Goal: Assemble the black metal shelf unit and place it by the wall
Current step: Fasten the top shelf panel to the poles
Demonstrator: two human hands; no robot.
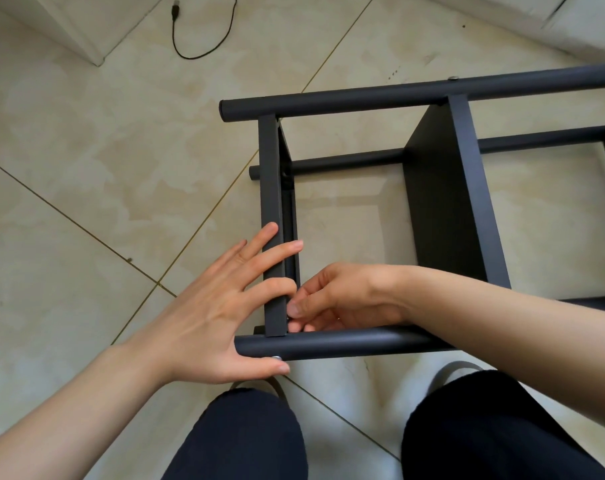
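- Black metal shelf unit (446,209) lies on its side on the shiny beige tile floor (86,168), with round tubes and flat panels, smooth and dull.
- Left hand (221,313) lies flat and spread, fingers straight on the end panel (271,209), thumb by a silver screw (276,357).
- Right hand (335,299) curls at the corner; what it pinches is hidden.

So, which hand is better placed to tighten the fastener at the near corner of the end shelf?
Probably the right hand: its fingertips already pinch inside that corner, while the left hand lies spread, bracing the end shelf and near tube.
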